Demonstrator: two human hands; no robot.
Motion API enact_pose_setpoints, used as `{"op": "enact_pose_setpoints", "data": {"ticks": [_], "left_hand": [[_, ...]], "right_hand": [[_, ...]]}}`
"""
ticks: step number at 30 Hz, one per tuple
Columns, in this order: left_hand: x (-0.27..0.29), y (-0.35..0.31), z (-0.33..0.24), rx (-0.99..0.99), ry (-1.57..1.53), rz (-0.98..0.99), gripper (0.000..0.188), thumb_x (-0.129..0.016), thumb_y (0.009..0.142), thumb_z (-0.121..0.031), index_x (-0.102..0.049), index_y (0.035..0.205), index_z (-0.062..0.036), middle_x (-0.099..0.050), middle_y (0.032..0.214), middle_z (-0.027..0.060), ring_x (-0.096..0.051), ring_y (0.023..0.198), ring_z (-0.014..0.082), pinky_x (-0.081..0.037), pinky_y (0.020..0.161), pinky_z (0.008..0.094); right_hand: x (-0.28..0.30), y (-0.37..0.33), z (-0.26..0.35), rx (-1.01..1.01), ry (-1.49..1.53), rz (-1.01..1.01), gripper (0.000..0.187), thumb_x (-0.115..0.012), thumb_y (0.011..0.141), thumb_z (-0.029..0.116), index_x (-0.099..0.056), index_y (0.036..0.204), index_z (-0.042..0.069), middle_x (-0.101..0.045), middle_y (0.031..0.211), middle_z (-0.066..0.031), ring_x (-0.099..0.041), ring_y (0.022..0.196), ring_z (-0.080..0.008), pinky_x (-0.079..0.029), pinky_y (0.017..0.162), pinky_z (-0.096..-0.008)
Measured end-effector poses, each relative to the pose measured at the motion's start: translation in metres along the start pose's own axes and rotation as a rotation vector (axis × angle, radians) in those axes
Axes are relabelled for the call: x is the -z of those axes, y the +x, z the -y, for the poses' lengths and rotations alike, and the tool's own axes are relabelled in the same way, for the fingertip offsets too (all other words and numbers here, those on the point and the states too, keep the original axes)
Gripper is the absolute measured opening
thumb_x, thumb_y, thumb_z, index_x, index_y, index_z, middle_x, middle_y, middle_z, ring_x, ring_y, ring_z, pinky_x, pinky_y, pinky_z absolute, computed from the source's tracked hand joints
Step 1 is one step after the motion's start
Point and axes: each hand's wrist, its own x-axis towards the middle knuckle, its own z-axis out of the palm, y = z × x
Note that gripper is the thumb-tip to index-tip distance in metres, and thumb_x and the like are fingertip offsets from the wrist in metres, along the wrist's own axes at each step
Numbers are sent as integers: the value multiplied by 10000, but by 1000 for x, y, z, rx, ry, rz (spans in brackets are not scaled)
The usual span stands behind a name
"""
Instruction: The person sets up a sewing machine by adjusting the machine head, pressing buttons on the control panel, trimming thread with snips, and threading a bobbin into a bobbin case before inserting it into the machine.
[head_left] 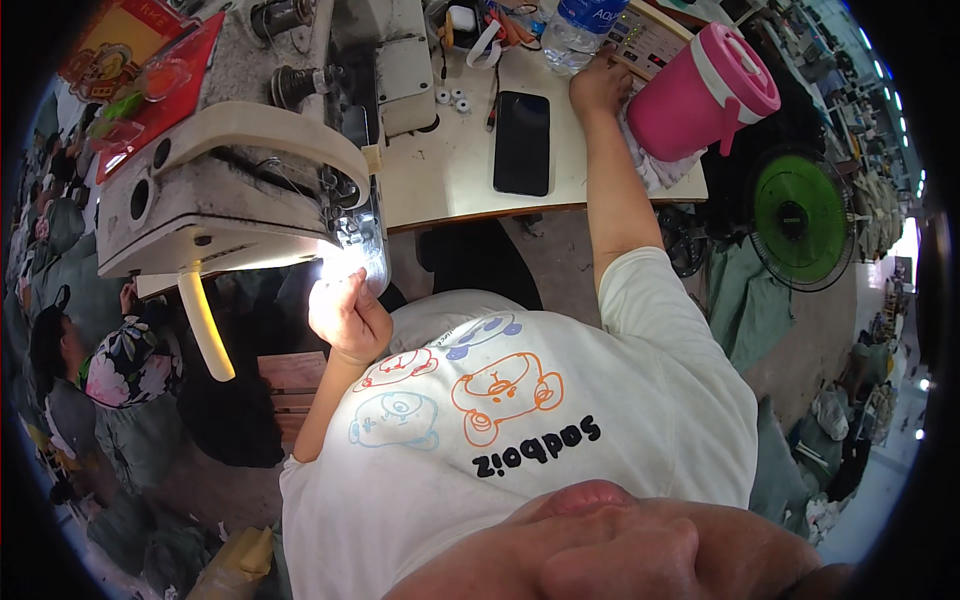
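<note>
My left hand [350, 318] is raised at the lit working end of an industrial sewing machine [230, 215]. Its fingers are curled and pinched together under the bright lamp; glare hides whatever lies between them. My right arm stretches across the light tabletop [440, 185]. At its end, my right hand [601, 90] touches the front of a control panel [648, 40], fingers reaching forward and holding nothing that I can see. A water bottle with a blue label [578, 35] stands just left of that hand, and a pink insulated jug [690, 95] is to its right.
A black phone [522, 143] lies on the tabletop, with small white spools [458, 100] beyond it. A cloth [665, 172] sits under the jug. A green fan [800, 218] stands at the right. Another person [110, 370] is at the left among fabric piles.
</note>
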Motion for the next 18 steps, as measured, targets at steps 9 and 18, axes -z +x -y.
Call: {"op": "enact_pose_setpoints", "data": {"ticks": [9,18], "left_hand": [[-1,5,0,-33,10,17,92,-579,998,37,-627,1075,18,-620,660,57,-490,538,195,-361,549,325],[1,2,1,-25,1,12,118,-575,985,60,-636,1077,18,-600,672,65,-457,532,205,-349,546,333]], "right_hand": [[1,1,1,-13,-71,27,729,-478,988,244,-246,1651,48,-405,1443,-337,-378,1327,-499,-275,1146,-587],[7,0,7,-24,-106,66,725,-466,987,249,-249,1648,43,-393,1461,-346,-380,1329,-505,-268,1149,-594]]}}
